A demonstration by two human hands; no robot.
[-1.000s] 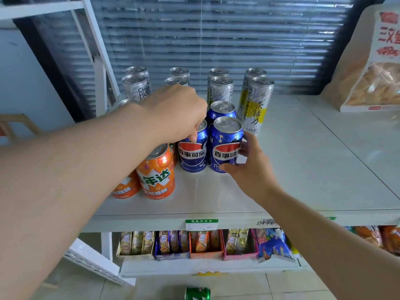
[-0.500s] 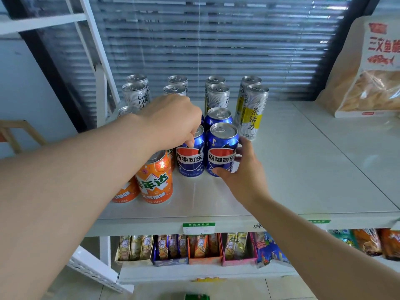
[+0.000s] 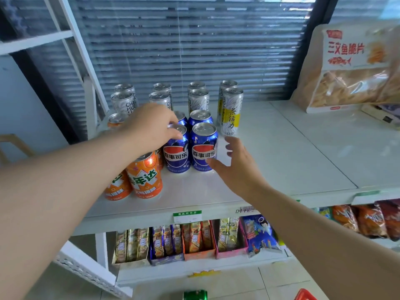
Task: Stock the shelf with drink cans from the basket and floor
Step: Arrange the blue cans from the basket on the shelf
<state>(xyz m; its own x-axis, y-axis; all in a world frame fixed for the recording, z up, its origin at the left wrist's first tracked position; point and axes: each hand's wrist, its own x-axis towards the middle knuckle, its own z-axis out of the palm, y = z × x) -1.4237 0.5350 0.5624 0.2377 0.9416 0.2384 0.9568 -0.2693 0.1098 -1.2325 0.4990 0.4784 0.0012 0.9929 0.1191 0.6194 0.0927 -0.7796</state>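
**Right hand lets go of the front blue can**

Half a second ago the right hand lay along the side of the right front blue can. Now its fingers are spread and relaxed just to the right of the can, and they hold nothing. Only the thumb is close to the can's lower edge, and I cannot say if it touches. The can stands upright on the shelf, just beside the left front blue can.

The left hand has hardly moved. It stays over the lid of the left front blue can, with fingertips down at the rim. In my judgement the right can is now placed and the left one is getting a last adjustment.

The task itself is not finished. A green can lies on the floor below, and a red corner of the basket shows near it.

Some things are not clear:
- The back of the left hand hides its own fingers, so I cannot tell whether it grips the lid or only rests on it.
- The left forearm covers part of the orange cans.
- The green can is cut by the bottom edge, and what the basket holds is out of view.
- The snack bag at far right is blurred.
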